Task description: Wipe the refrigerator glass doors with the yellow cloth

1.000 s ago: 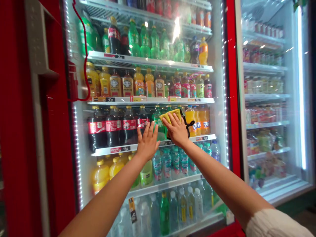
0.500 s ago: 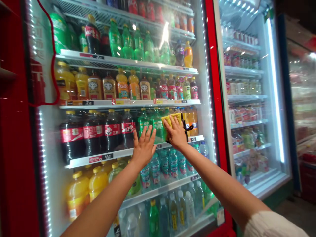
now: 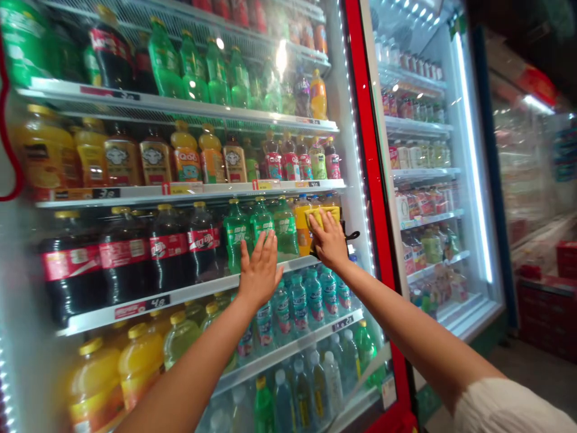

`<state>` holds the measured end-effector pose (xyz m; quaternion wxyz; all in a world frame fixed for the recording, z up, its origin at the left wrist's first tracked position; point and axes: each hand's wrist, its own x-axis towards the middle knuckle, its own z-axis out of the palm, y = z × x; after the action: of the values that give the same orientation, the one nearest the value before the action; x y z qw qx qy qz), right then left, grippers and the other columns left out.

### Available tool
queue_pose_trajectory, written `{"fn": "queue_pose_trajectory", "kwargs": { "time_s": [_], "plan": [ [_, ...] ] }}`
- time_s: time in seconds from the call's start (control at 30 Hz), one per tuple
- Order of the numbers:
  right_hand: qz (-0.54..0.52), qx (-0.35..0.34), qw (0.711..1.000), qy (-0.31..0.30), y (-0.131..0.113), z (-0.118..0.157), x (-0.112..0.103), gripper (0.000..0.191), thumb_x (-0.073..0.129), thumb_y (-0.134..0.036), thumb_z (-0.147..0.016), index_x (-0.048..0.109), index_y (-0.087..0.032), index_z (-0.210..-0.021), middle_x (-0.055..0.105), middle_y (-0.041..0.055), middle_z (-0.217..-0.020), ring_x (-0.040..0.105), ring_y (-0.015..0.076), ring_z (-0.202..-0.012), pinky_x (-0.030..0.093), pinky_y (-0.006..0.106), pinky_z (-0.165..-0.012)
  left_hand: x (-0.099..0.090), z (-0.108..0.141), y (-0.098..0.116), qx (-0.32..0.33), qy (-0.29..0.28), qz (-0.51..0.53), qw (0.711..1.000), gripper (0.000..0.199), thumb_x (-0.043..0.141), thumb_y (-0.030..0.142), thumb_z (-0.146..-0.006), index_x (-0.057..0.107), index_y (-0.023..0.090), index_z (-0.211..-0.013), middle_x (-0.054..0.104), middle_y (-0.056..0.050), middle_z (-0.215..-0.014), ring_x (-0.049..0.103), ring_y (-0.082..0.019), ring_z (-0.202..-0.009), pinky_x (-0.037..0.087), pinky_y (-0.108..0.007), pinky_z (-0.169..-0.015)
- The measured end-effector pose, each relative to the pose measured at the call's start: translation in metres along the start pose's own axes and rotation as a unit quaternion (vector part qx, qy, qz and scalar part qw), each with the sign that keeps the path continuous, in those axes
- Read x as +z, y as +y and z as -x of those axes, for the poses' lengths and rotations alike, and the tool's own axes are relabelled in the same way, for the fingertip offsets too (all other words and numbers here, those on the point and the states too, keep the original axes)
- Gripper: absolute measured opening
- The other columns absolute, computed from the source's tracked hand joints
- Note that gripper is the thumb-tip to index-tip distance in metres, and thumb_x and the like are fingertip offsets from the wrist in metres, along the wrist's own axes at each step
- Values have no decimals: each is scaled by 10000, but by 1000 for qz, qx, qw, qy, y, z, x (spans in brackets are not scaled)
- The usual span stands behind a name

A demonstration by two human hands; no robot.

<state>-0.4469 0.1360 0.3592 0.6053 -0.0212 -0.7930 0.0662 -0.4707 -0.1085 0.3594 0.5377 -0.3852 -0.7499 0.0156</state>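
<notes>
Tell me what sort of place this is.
Likely a shop's chilled-drinks area: a red-framed cooler holds rows of bottled drinks, price labels run along the shelf edges, and another lit, stocked cabinet stands beside it.

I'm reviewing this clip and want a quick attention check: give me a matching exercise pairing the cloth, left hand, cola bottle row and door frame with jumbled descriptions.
Column one
1. cloth
2. left hand
3. cola bottle row
4. door frame

Column two
A. dark drink, red labels, yellow caps
B. a long red strip
C. yellow and black, under the right hand
D. fingers up, holding nothing

Right pairs: 1-C, 2-D, 3-A, 4-B
</notes>
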Motion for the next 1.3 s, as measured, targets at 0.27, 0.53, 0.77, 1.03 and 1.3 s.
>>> {"fn": "queue_pose_trajectory", "kwargs": {
  "time_s": [0.27, 0.53, 0.77, 1.03, 1.3],
  "plan": [
    [-14, 85, 996, 26, 30, -51, -11, 593, 399, -295, -1010, 358, -341, -1599, 274, 49, -1707, 253, 328, -1562, 306, 638, -1202, 19, -22, 19, 58, 7, 21, 998, 719, 565, 329, -978, 265, 259, -1628, 175, -79, -1703, 95, -257, -1598, -86, -577, -1284],
    [33, 81, 996, -2, -11, -14, 0, 650, 425, -204, -971, 352, -322, -1606, 285, 51, -1702, 262, 314, -1563, 351, 560, -1200, 26, -21, 23, 75, -9, 85, 994, 718, 552, 274, -956, 287, 232, -1622, 170, -77, -1699, 105, -263, -1598, -8, -582, -1298],
    [73, 183, 980, -37, -5, -25, -14, 641, 402, -263, -1018, 251, -272, -1641, 267, 109, -1704, 310, 296, -1549, 390, 522, -1182, 31, -18, 16, 101, 27, 137, 985, 767, 557, 269, -936, 233, 246, -1631, 206, -79, -1683, 172, -276, -1588, 52, -583, -1305],
    [67, 67, 995, -30, 2, -16, -7, 704, 449, -184, -973, 252, -315, -1636, 292, 63, -1700, 326, 277, -1544, 367, 494, -1213, 35, -18, 16, 93, 47, 144, 984, 641, 518, 283, -949, 408, 191, -1574, 258, -76, -1672, 210, -264, -1581, 60, -536, -1318],
    [56, 97, 993, -30, 63, -4, -13, 729, 417, -231, -995, 117, -290, -1657, 220, 87, -1720, 304, 313, -1551, 364, 568, -1199, 41, -21, 29, 59, 78, 136, 986, 694, 564, 329, -925, 378, 276, -1591, 299, -43, -1670, 264, -271, -1567, 49, -541, -1320]
  ]
}}
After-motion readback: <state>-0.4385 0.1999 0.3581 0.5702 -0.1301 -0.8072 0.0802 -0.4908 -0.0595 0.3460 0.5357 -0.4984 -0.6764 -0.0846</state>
